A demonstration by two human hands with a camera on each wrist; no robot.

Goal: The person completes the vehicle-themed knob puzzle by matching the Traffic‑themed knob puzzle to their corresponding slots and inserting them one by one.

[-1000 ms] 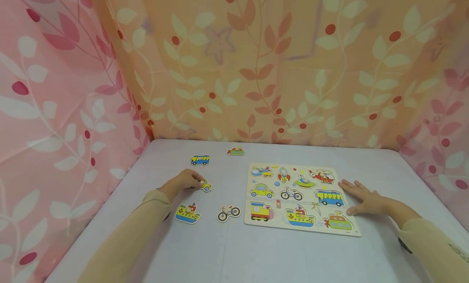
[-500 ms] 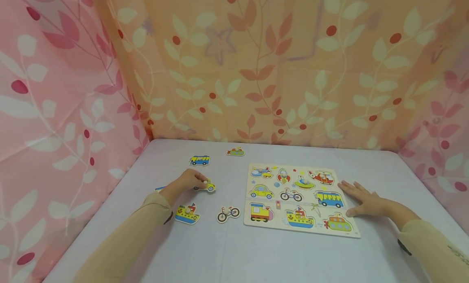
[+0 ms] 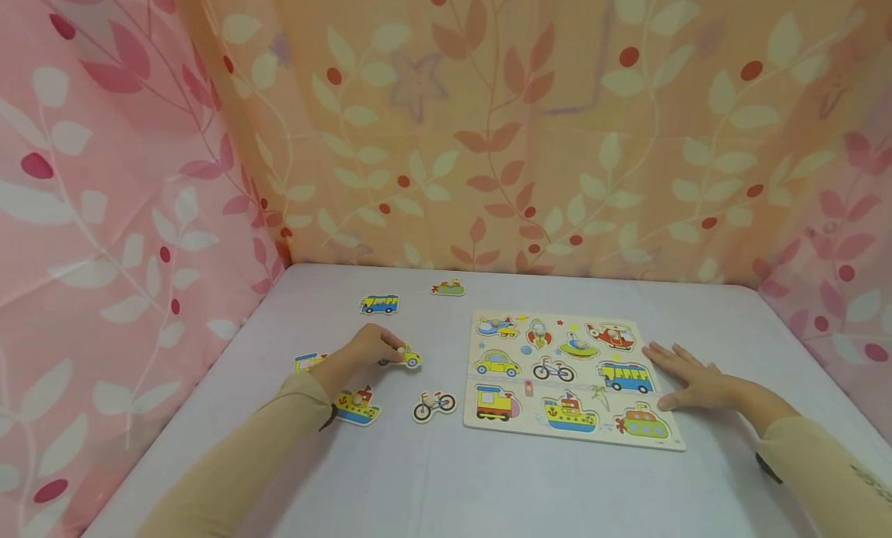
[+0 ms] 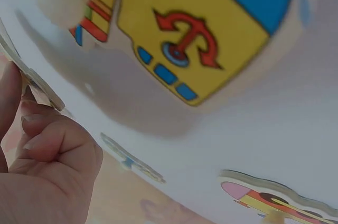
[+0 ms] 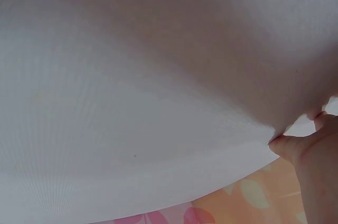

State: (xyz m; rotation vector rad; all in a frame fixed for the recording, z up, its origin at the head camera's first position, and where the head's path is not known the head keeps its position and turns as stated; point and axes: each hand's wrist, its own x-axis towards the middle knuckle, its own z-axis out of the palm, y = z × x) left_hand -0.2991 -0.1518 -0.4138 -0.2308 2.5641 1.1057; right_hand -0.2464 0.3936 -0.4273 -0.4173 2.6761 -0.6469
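Observation:
My left hand pinches a yellow car puzzle piece between thumb and fingers, left of the puzzle board. In the left wrist view that piece shows nearly edge-on at the fingertips. The pale puzzle board lies flat, with knobbed plane, rocket, flying saucer and helicopter pieces along its top. Below them are pictures of a car, bicycle, bus, train, ship and submarine. My right hand rests at the board's right edge, fingers spread, thumb and fingertips on the rim. The right wrist view shows this hand only partly.
Loose pieces lie left of the board: a ship, a bicycle, a bus and a submarine. The left forearm partly covers a train piece. Patterned curtains stand around the white table.
My left hand has shifted a little to the right with the car piece, and more of the train piece now shows behind the wrist. The right hand and board have stayed put.

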